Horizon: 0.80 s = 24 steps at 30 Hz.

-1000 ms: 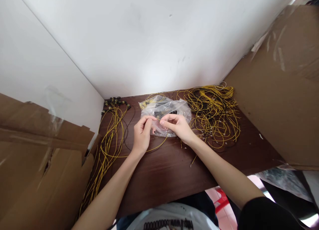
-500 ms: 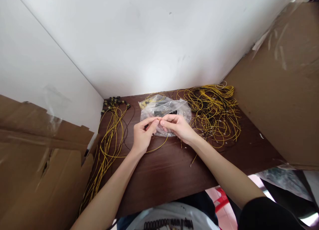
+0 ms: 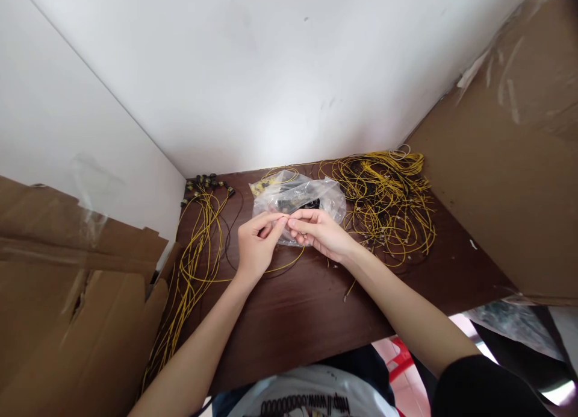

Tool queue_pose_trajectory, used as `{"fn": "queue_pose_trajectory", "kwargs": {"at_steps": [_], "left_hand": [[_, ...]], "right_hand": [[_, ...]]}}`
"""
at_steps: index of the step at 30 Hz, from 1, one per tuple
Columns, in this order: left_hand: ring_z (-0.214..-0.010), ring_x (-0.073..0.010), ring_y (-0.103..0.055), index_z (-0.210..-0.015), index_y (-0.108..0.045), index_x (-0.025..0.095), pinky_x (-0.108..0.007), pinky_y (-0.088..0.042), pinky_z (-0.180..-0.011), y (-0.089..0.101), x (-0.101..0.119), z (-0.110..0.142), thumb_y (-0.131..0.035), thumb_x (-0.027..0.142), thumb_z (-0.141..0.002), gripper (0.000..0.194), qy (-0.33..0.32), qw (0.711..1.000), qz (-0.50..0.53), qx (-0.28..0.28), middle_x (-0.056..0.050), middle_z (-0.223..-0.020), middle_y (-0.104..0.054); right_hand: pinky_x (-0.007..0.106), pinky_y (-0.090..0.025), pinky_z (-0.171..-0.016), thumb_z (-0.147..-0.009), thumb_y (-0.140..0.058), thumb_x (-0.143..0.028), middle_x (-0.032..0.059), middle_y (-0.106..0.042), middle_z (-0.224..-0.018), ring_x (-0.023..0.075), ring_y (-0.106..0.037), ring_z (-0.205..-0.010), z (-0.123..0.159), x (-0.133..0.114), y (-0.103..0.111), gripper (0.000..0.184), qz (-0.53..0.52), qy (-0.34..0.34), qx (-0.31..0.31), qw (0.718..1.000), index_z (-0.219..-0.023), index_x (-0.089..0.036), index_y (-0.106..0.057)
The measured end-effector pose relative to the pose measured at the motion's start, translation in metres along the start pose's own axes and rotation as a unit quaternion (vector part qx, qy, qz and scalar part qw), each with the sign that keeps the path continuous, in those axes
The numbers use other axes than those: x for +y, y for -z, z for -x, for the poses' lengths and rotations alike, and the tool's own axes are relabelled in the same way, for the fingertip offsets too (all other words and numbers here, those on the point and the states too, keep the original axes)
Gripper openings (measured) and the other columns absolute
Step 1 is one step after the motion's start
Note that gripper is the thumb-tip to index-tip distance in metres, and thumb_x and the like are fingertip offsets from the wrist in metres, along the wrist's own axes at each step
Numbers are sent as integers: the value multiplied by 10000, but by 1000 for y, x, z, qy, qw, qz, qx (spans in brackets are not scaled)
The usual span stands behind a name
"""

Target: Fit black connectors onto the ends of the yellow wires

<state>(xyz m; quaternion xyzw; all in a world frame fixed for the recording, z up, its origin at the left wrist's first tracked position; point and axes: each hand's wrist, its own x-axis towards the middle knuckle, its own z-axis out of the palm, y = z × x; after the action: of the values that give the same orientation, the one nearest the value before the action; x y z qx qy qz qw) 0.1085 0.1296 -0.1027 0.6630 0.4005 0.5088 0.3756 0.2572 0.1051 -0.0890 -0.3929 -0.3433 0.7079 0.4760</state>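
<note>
My left hand point(image 3: 259, 242) and my right hand point(image 3: 320, 233) meet fingertip to fingertip above the dark wooden table point(image 3: 289, 320), each closed in a pinch. A yellow wire point(image 3: 289, 264) comes from the left, passes under my left forearm and curves up behind my right fingers. Its end, and whatever sits between the fingertips, is hidden or too small to make out. Just behind my hands lies a clear plastic bag point(image 3: 332, 200) with small black parts inside.
Yellow wires with black connectors point(image 3: 208, 182) hang in a bundle at the left. A tangled heap of yellow and black wires point(image 3: 383, 206) lies at the right. Cardboard sheets point(image 3: 506, 164) flank the table, and a white wall point(image 3: 271, 73) rises behind.
My hands stay pinched together and have barely moved; the fingertips are slightly closer. The view has shifted a little.
</note>
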Motion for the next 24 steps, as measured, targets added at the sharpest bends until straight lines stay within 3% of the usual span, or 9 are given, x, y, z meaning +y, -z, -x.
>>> {"fn": "queue_pose_trajectory", "kwargs": {"at_steps": [6,13,16,24], "left_hand": [[-472,-69,-354,-803,-692,174,-204,-304,-498,4,0,1,-584,203,-814,112,-165,974,-154,-8,52,-517,-368],[-546,-96,-458,-870,-655,145,-210,-350,-554,11,-10,0,-516,159,-853,141,-301,906,-292,-52,0,-610,-522],[-588,-107,-485,-885,-643,137,-214,-358,-579,14,-12,-2,-498,145,-861,147,-329,886,-319,-66,-12,-637,-534],[-575,-107,-473,-842,-635,143,-217,-356,-565,14,-10,-2,-475,153,-870,163,-335,874,-345,-69,-3,-612,-498]], "right_hand": [[150,-362,-434,-662,-748,-260,-17,-595,-587,27,-475,-468,0,0,1,176,18,-12,27,999,-697,-123,-643],[149,-373,-449,-657,-747,-244,-17,-592,-588,25,-482,-471,-1,3,2,165,23,-23,35,999,-694,-120,-646],[146,-360,-440,-666,-743,-260,-14,-595,-591,26,-484,-478,-3,5,3,173,19,-19,32,999,-703,-120,-649],[147,-365,-429,-657,-759,-311,-7,-605,-610,26,-487,-476,-6,9,6,217,31,-2,30,999,-709,-125,-660]]}}
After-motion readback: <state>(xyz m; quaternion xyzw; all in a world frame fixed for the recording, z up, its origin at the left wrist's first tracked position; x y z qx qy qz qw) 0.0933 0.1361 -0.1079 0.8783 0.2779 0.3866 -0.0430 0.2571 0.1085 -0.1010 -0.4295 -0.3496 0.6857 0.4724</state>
